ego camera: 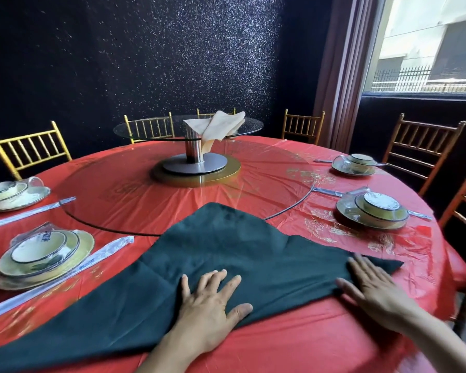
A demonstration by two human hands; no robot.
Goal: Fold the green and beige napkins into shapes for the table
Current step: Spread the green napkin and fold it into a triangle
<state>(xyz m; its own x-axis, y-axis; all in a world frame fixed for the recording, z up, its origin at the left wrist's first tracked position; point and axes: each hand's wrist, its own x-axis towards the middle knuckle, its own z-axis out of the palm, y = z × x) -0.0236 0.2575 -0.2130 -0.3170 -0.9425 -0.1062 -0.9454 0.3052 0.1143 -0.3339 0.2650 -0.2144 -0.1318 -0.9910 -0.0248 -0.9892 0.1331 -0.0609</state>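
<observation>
Your left hand (pixel 210 302) and right hand (pixel 371 286) press spread fingers on the green napkin (pixel 226 246), lower centre, apparently at 1 triangle fold; the beige napkin (pixel 221 125), upper centre, awaits folding.

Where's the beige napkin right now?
Head view, centre far: the beige napkin lies on the raised glass tier, draping beside its steel post, beyond the green napkin.

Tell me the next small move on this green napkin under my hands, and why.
Probably pinch the right corner and fold it up to the far point. The green napkin lies flat as a wide triangle, your left hand presses its middle, and your right hand rests flat by that corner.
</observation>
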